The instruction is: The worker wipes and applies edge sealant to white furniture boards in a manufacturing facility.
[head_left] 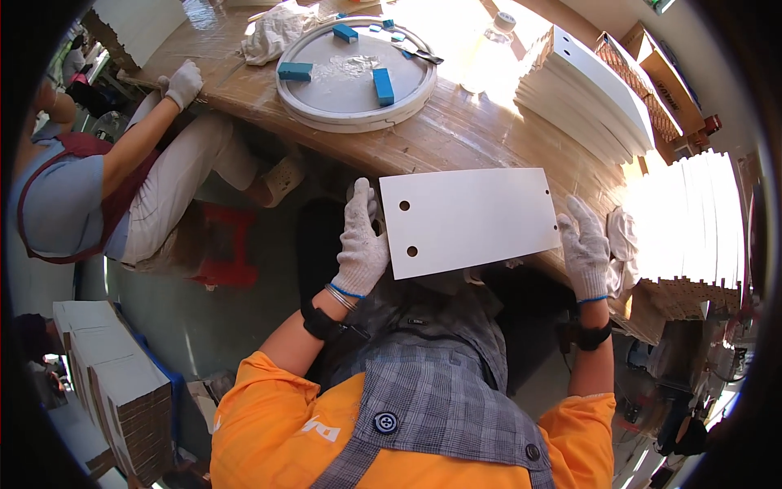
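Note:
A white rectangular panel (472,218) with two larger dark holes near its left end and two smaller ones near its right end is held over my lap, at the table's near edge. My left hand (361,244), in a white knit glove, grips its left edge with the fingers pointing up along it. At the opposite end, my right hand (585,253), gloved alike, presses on the right edge, its thumb side against the panel. The panel spans the gap between both hands, tilted slightly up to the right. What the fingers do behind the panel is partly hidden.
A round grey tray (326,114) with blue blocks (384,86) and a blade tool (423,55) sits on the wooden table (464,134). Beyond are a clear bottle (489,53) and white panel stacks (582,98). A co-worker's gloved hand (184,84) rests at the table's left edge.

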{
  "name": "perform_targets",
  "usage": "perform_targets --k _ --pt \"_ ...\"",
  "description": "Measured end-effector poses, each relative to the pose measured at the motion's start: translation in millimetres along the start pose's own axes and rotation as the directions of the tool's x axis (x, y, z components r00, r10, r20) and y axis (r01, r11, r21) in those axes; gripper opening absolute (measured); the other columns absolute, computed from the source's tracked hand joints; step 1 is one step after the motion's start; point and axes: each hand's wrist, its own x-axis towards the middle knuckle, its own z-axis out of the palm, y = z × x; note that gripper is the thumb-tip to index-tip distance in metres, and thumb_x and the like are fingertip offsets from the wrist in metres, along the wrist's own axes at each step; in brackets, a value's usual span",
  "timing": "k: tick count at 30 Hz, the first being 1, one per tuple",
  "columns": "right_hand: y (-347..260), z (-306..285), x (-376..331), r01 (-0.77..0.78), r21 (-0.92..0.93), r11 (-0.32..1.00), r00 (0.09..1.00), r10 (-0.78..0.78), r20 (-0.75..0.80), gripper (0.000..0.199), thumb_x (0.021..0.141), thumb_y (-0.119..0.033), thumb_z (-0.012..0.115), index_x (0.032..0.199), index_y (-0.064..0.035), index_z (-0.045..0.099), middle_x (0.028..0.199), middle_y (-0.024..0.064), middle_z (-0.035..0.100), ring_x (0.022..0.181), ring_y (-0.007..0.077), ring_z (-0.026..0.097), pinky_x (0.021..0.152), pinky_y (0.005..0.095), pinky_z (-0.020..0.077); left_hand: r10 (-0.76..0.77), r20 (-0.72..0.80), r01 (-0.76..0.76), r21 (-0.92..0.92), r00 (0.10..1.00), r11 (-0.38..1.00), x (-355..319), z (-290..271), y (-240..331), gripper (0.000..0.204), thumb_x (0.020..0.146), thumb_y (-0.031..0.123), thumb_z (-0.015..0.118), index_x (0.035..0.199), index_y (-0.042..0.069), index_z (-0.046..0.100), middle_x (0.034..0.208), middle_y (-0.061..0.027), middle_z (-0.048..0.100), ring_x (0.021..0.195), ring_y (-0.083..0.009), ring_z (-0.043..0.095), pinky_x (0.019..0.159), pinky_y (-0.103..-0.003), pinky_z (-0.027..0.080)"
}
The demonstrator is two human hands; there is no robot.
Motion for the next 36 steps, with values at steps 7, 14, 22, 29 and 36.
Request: perform_targets --k 7,14,22,29,36 --pt "-22 55 34 0.113 -0.159 0.981 0.980 -0.084 0.181 0.056 0.088 -0.033 0.060 0.136 -0.0085 0.047 0.145 0.0179 0.038 0.135 0.0386 0.032 0.111 0.0425 0.0284 -0.367 0.222 0.398 -0.114 0.903 0.910 15 0 -6 0.038 0.093 0.014 0.058 0.128 0.001 0.049 0.115 -0.0135 0.061 0.106 -0.0206 0.060 0.092 -0.033 0.048" --pt "-21 76 36 0.130 -0.241 0.962 0.980 -0.088 0.178 0.057 0.092 -0.037 0.052 0.142 -0.0115 0.040 0.150 0.0164 0.030 0.139 0.0391 0.024 0.115 0.0448 0.0195 0.154 -0.113 -0.119 0.272 0.982 0.955 64 -25 19 0.039 0.092 0.017 0.063 0.124 0.000 0.050 0.102 -0.0100 0.058 0.087 -0.0143 0.057 0.079 -0.030 0.051" --pt "-29 69 34 0.086 -0.196 0.977 0.986 -0.055 0.159 0.057 0.091 -0.035 0.053 0.141 -0.0105 0.041 0.150 0.0156 0.031 0.139 0.0380 0.024 0.115 0.0443 0.0205 0.076 -0.095 0.030 0.798 0.993 0.602 188 18 70 0.067 0.079 0.055 0.067 0.113 -0.001 0.055 0.107 -0.0177 0.059 0.102 -0.0307 0.060 0.087 -0.038 0.050" --pt "-25 67 32 0.070 -0.201 0.977 0.988 -0.039 0.152 0.056 0.091 -0.034 0.053 0.141 -0.0114 0.042 0.151 0.0145 0.030 0.140 0.0370 0.024 0.115 0.0440 0.0205 0.093 0.092 -0.131 0.725 0.991 0.676 192 0 58 0.050 0.082 0.035 0.070 0.116 0.002 0.056 0.110 -0.0163 0.063 0.106 -0.0280 0.060 0.090 -0.037 0.049" --pt "-22 69 36 0.084 -0.197 0.977 0.989 -0.056 0.140 0.056 0.090 -0.034 0.053 0.141 -0.0124 0.042 0.151 0.0130 0.031 0.139 0.0357 0.025 0.115 0.0437 0.0213 0.015 0.218 0.087 -0.450 0.976 0.889 107 -44 77 0.047 0.082 -0.012 0.063 0.122 0.008 0.051 0.130 -0.0098 0.052 0.106 -0.0172 0.058 0.089 -0.031 0.052"
